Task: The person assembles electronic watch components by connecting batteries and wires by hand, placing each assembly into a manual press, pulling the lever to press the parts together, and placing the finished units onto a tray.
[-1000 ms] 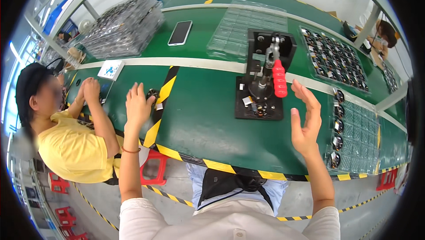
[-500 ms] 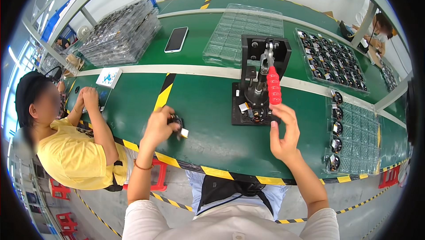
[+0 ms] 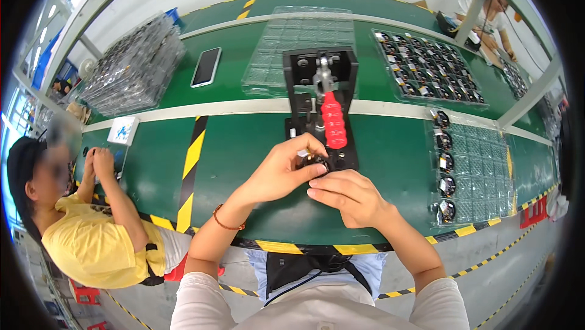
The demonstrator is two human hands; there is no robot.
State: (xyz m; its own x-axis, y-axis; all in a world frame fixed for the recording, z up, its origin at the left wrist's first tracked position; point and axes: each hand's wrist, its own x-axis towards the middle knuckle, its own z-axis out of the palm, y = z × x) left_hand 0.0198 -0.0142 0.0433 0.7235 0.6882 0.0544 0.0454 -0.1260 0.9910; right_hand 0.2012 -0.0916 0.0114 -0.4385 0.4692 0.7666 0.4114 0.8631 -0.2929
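Just in front of a black toggle press (image 3: 294,65) with a red ribbed handle (image 3: 334,121), my left hand (image 3: 277,172) pinches a small round black electronic module (image 3: 314,161). My right hand (image 3: 356,199) meets it from the right, its fingers closed together at the module's near edge. Its thumb is mostly hidden. The handle stands upright above the hands. My hands cover much of the press's base, so I cannot tell whether a part lies in it.
To the right lies a clear tray (image 3: 478,172) with several modules in its left column. A full tray (image 3: 426,68) sits behind. Stacked trays (image 3: 134,62), a phone (image 3: 206,67) and empty trays (image 3: 298,44) line the back. At left sits a co-worker in a yellow shirt (image 3: 91,238).
My left hand has come right with the module to the front of the press. My right hand has left the handle's lower end and moved down to meet it. The view has shifted right.
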